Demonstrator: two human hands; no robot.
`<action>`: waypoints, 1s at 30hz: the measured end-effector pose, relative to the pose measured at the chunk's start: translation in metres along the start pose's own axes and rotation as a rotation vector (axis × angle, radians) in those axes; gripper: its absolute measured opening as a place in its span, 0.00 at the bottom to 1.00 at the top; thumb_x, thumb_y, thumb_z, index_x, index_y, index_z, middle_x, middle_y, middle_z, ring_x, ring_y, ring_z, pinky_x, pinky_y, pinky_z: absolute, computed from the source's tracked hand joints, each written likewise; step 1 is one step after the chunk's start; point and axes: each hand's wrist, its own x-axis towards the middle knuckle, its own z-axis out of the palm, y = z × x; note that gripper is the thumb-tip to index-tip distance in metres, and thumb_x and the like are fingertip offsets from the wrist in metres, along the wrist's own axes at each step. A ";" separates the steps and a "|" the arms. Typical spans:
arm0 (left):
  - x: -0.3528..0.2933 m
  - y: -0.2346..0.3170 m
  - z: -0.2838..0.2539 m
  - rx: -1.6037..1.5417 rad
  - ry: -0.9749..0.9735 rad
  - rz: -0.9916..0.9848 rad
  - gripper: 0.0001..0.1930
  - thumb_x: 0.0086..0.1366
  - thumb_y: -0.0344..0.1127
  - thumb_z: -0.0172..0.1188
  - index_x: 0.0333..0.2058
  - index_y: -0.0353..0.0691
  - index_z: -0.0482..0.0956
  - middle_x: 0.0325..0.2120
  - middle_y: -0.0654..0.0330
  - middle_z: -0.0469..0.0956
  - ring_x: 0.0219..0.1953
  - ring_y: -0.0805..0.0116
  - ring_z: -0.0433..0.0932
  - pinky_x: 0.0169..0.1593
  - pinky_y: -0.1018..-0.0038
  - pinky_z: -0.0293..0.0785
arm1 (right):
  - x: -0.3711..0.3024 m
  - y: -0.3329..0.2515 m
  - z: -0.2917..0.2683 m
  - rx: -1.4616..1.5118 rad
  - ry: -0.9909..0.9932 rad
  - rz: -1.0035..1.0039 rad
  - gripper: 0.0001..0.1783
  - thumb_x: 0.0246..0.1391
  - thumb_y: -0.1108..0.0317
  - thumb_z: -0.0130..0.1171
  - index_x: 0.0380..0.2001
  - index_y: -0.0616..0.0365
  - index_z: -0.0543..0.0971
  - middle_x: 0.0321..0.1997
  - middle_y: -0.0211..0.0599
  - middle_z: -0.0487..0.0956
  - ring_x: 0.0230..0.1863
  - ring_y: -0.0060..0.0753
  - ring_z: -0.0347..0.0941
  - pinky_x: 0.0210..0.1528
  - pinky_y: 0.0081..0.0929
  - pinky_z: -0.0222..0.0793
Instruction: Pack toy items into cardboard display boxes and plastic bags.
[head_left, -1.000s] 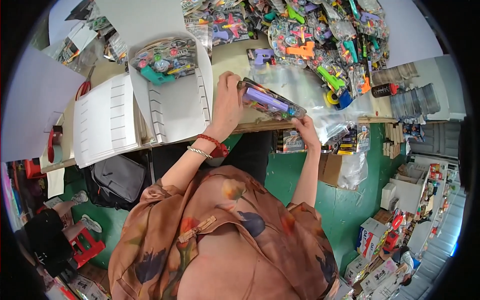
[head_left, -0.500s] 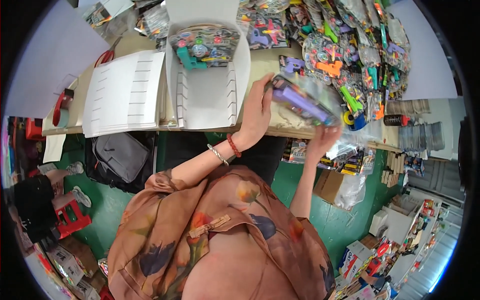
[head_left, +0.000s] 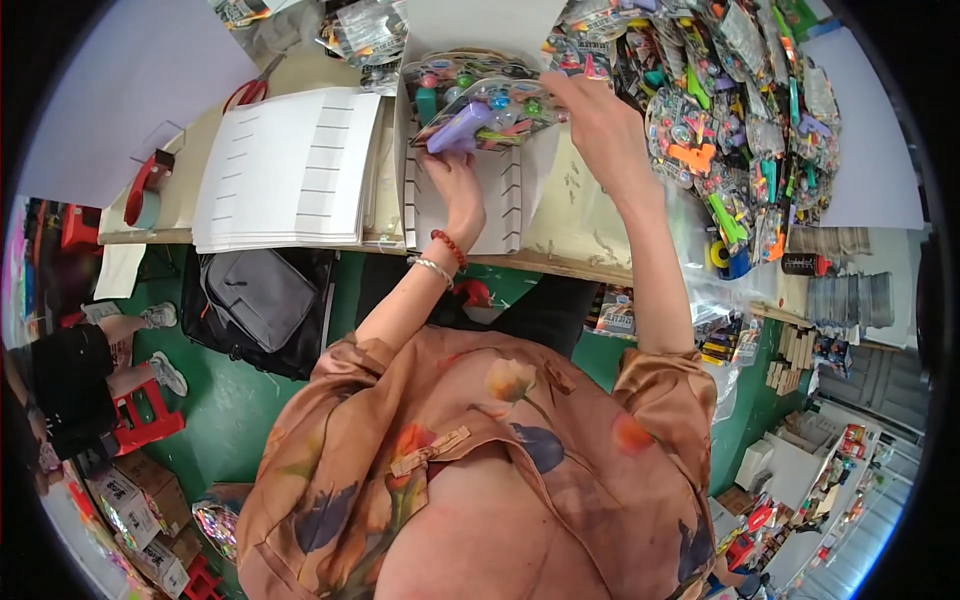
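Both my hands hold a blister-packed toy gun (head_left: 462, 127), purple with small coloured balls under clear plastic, tilted over an open white cardboard box (head_left: 533, 187). My left hand (head_left: 456, 192) reaches into the box and grips the pack's lower left part, its fingertips partly hidden behind the pack. At the upper right edge of the pack, my right hand (head_left: 608, 135) has its fingers closed on it. Behind it, more toy packs (head_left: 428, 100), one with a teal gun, stand in the far end of the box.
Left of the box lies a stack of flat white cardboard sheets (head_left: 285, 170), with red scissors (head_left: 250, 92) and a tape dispenser (head_left: 148, 190) beyond. A large heap of packed toy guns (head_left: 720, 130) covers the table's right side. Another person's leg (head_left: 115, 327) shows at far left.
The purple toy gun pack has moved from the right of the box to over it, carried by both hands. My left hand has shifted to its lower side. The view has shifted too.
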 end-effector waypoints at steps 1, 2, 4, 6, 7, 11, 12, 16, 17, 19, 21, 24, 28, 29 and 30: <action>0.009 -0.009 -0.004 -0.025 -0.005 -0.042 0.15 0.68 0.30 0.40 0.53 0.48 0.55 0.51 0.64 0.60 0.47 0.72 0.66 0.48 0.70 0.68 | 0.005 -0.003 0.004 -0.046 -0.012 -0.065 0.19 0.43 0.79 0.50 0.41 0.49 0.70 0.28 0.34 0.71 0.30 0.40 0.72 0.25 0.32 0.69; 0.012 -0.011 0.000 -0.016 0.051 -0.070 0.15 0.68 0.28 0.38 0.52 0.48 0.54 0.48 0.63 0.62 0.43 0.72 0.68 0.45 0.70 0.70 | 0.007 -0.003 0.007 -0.094 -0.026 -0.126 0.20 0.42 0.79 0.50 0.41 0.48 0.69 0.27 0.33 0.70 0.30 0.39 0.72 0.24 0.32 0.69; 0.015 -0.014 0.003 0.001 0.065 -0.076 0.15 0.67 0.27 0.38 0.52 0.46 0.54 0.49 0.63 0.61 0.45 0.71 0.66 0.46 0.71 0.69 | 0.011 -0.004 0.013 -0.103 -0.043 -0.137 0.19 0.42 0.78 0.50 0.41 0.48 0.69 0.26 0.33 0.70 0.30 0.38 0.72 0.23 0.32 0.68; 0.021 -0.019 -0.002 0.018 0.083 -0.078 0.15 0.66 0.27 0.37 0.51 0.44 0.55 0.49 0.62 0.59 0.47 0.69 0.64 0.46 0.72 0.68 | 0.017 -0.007 0.016 -0.106 -0.058 -0.152 0.18 0.43 0.78 0.49 0.40 0.48 0.69 0.26 0.33 0.69 0.30 0.37 0.73 0.23 0.32 0.68; 0.024 -0.020 -0.005 0.026 0.061 -0.077 0.16 0.66 0.27 0.38 0.52 0.44 0.54 0.51 0.61 0.59 0.49 0.69 0.64 0.47 0.71 0.67 | 0.021 -0.008 0.015 -0.120 -0.101 -0.152 0.17 0.43 0.77 0.49 0.39 0.48 0.69 0.26 0.34 0.69 0.30 0.37 0.73 0.23 0.32 0.68; 0.025 -0.021 -0.003 0.005 0.024 -0.099 0.15 0.67 0.31 0.41 0.52 0.46 0.53 0.47 0.63 0.64 0.42 0.70 0.69 0.46 0.69 0.70 | 0.029 -0.001 0.018 -0.155 -0.190 -0.156 0.15 0.44 0.76 0.49 0.38 0.49 0.69 0.26 0.34 0.69 0.30 0.39 0.73 0.22 0.32 0.66; 0.024 -0.020 -0.002 0.007 0.025 -0.103 0.15 0.67 0.31 0.41 0.52 0.46 0.53 0.47 0.63 0.64 0.42 0.70 0.69 0.46 0.69 0.70 | 0.029 0.000 0.020 -0.154 -0.192 -0.154 0.15 0.44 0.76 0.49 0.38 0.49 0.69 0.26 0.34 0.69 0.30 0.39 0.73 0.22 0.32 0.66; 0.030 -0.023 -0.006 0.016 0.063 -0.137 0.14 0.67 0.31 0.43 0.50 0.45 0.56 0.46 0.63 0.65 0.40 0.71 0.69 0.45 0.71 0.70 | 0.025 0.010 0.029 -0.113 -0.194 -0.138 0.15 0.45 0.77 0.48 0.38 0.49 0.69 0.25 0.36 0.69 0.30 0.41 0.72 0.22 0.35 0.65; 0.032 -0.025 -0.008 0.033 0.077 -0.176 0.13 0.67 0.32 0.44 0.49 0.44 0.58 0.46 0.63 0.66 0.40 0.71 0.69 0.44 0.71 0.70 | 0.023 0.014 0.032 -0.095 -0.226 -0.109 0.15 0.45 0.77 0.48 0.39 0.49 0.69 0.25 0.36 0.68 0.29 0.42 0.72 0.23 0.36 0.65; 0.031 -0.030 -0.012 0.057 0.055 -0.178 0.15 0.68 0.35 0.44 0.52 0.45 0.57 0.48 0.64 0.65 0.43 0.71 0.68 0.46 0.72 0.69 | 0.015 0.015 0.034 -0.086 -0.213 -0.076 0.16 0.45 0.77 0.48 0.39 0.49 0.69 0.25 0.36 0.68 0.29 0.42 0.71 0.23 0.35 0.65; 0.031 -0.032 -0.015 0.082 0.036 -0.178 0.17 0.69 0.38 0.43 0.55 0.46 0.57 0.50 0.64 0.63 0.47 0.72 0.67 0.47 0.73 0.69 | 0.014 0.012 0.031 -0.081 -0.212 -0.032 0.16 0.44 0.78 0.47 0.38 0.50 0.69 0.25 0.36 0.68 0.30 0.42 0.71 0.23 0.35 0.65; 0.033 -0.027 -0.011 0.010 0.065 -0.231 0.15 0.69 0.41 0.42 0.52 0.44 0.61 0.44 0.64 0.69 0.41 0.71 0.71 0.46 0.73 0.70 | 0.014 0.014 0.031 -0.087 -0.202 -0.039 0.16 0.44 0.78 0.48 0.38 0.50 0.69 0.24 0.36 0.68 0.30 0.41 0.71 0.23 0.34 0.65; 0.038 -0.016 -0.010 -0.021 0.086 -0.384 0.16 0.70 0.45 0.39 0.49 0.43 0.63 0.37 0.63 0.73 0.36 0.71 0.74 0.41 0.72 0.72 | 0.017 0.011 0.033 -0.125 -0.183 -0.067 0.17 0.43 0.78 0.49 0.39 0.50 0.70 0.24 0.35 0.68 0.30 0.39 0.72 0.23 0.33 0.66; 0.041 -0.016 -0.012 -0.015 0.075 -0.405 0.16 0.70 0.46 0.38 0.48 0.43 0.63 0.35 0.62 0.74 0.34 0.71 0.75 0.40 0.71 0.72 | 0.019 0.003 0.034 -0.144 -0.189 -0.063 0.17 0.42 0.78 0.50 0.38 0.51 0.70 0.24 0.34 0.68 0.30 0.38 0.72 0.23 0.32 0.67; 0.044 -0.016 -0.015 -0.013 0.074 -0.403 0.16 0.70 0.46 0.38 0.48 0.43 0.63 0.35 0.62 0.74 0.34 0.71 0.75 0.40 0.71 0.72 | 0.021 -0.004 0.036 -0.163 -0.195 -0.059 0.18 0.41 0.79 0.51 0.38 0.51 0.70 0.24 0.33 0.69 0.30 0.37 0.72 0.23 0.31 0.68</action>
